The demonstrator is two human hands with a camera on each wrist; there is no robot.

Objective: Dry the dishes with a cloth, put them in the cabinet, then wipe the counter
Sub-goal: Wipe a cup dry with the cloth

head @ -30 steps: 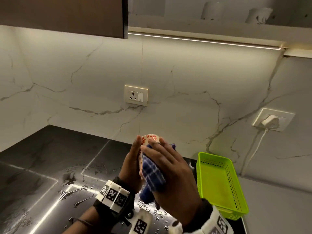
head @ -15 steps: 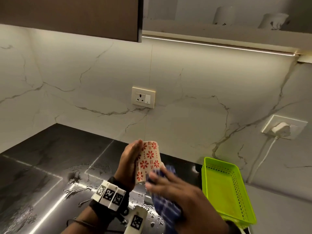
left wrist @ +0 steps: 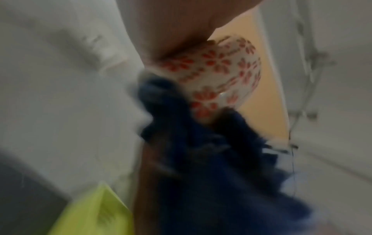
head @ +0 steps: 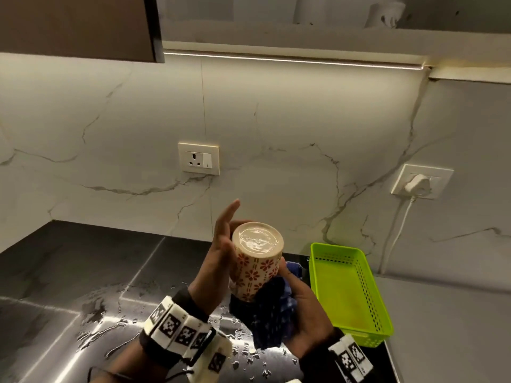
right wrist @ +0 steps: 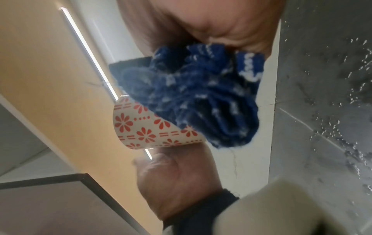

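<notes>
Showing the drying of a cup (head: pixel 255 268) above a wet black counter (head: pixel 83 272), with the cup held base-up between both hands. The cup, cream with a red flower pattern, is supported by the left hand (head: pixel 218 268), whose palm is pressed against its side; the index finger is seen extended upward, and whether the remaining fingers curl behind the cup cannot be told. A bunched blue cloth (head: pixel 272 308) is gripped by the right hand (head: pixel 307 308) and is pressed against the cup's lower end, where the mouth is covered by the fabric. In the right wrist view the cloth (right wrist: pixel 193 95) is seen crumpled under the palm, overlapping the cup (right wrist: pixel 145 127). The left wrist view is blurred, though cup (left wrist: pixel 221 71) and cloth (left wrist: pixel 211 159) are seen touching. Water droplets are scattered on the counter below the hands. A green perforated basket (head: pixel 356 313) is placed just right of the hands. Two pale vessels are stored on the open cabinet shelf (head: pixel 304 34) above
</notes>
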